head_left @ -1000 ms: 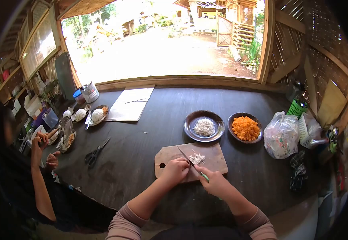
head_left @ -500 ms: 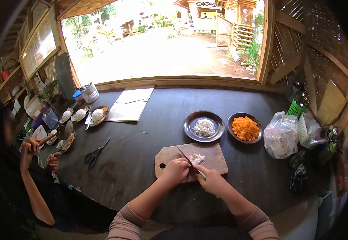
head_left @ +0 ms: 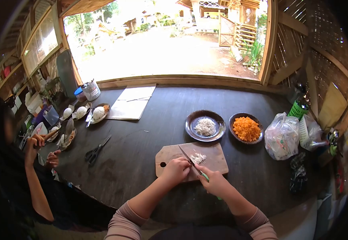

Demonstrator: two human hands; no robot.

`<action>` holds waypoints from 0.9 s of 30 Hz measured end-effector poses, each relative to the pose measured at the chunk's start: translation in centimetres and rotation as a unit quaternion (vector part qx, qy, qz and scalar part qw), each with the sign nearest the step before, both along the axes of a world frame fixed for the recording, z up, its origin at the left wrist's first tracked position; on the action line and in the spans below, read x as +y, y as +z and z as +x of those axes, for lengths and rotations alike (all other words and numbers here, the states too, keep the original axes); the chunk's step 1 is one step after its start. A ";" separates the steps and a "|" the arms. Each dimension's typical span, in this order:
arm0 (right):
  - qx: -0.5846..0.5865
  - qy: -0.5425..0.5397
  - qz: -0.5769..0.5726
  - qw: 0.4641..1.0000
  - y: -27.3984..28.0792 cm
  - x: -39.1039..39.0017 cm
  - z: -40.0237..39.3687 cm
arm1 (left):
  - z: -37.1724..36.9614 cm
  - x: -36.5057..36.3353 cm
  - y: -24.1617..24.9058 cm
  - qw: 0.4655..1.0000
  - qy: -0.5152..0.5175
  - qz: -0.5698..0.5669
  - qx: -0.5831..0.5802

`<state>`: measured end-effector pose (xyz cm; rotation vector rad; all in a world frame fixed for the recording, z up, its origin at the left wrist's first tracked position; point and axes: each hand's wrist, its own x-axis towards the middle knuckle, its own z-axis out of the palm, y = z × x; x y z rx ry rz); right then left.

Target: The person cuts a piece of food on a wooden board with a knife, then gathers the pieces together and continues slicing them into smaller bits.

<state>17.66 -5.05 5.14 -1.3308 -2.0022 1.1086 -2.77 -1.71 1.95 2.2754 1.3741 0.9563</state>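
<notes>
On the wooden cutting board (head_left: 216, 154) my right hand (head_left: 213, 182) grips a knife (head_left: 194, 165) with a green handle, its blade slanting up to the left. My left hand (head_left: 176, 171) rests on the board against the blade's left side, fingers curled; what lies under them is hidden. Just right of the blade is a small pile of white shredded pieces (head_left: 198, 158). Beyond the board stands a dark plate (head_left: 189, 131) with more white shreds (head_left: 206, 127). To its right, a dark bowl (head_left: 232, 135) holds orange bits (head_left: 246, 129).
Scissors (head_left: 96, 151) lie left of the board. Papers (head_left: 131, 103), plates of rice (head_left: 99, 113) and a tin (head_left: 90, 91) are at the back left. A plastic bag (head_left: 282, 137) and green basket (head_left: 298, 109) stand right. At left, a person's hand (head_left: 33, 148) holds a ladle.
The view has shifted slightly. My hands keep nearly the same pose on the board. The ladle held by the person on the left has moved slightly.
</notes>
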 end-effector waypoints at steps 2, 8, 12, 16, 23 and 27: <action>0.003 -0.008 -0.010 1.000 0.9 -0.3 -0.1 | 0.1 0.0 0.1 1.000 0.006 -0.001 -0.005; 0.004 -0.007 -0.012 1.000 1.0 -0.3 -0.3 | 0.2 -0.2 0.7 1.000 0.009 -0.009 0.014; -0.001 -0.006 -0.011 1.000 0.3 0.1 -0.6 | 0.1 0.0 0.3 1.000 0.003 0.005 0.012; 0.003 0.014 0.064 0.998 -1.2 0.6 -0.6 | 0.1 0.1 0.1 1.000 0.005 0.015 0.017; -0.002 -0.004 0.001 1.000 0.3 0.4 -0.5 | 0.2 -0.2 0.4 1.000 0.004 0.002 -0.009; -0.006 -0.018 0.010 1.000 0.6 0.1 -0.2 | 0.2 -0.3 0.7 1.000 0.013 -0.011 0.002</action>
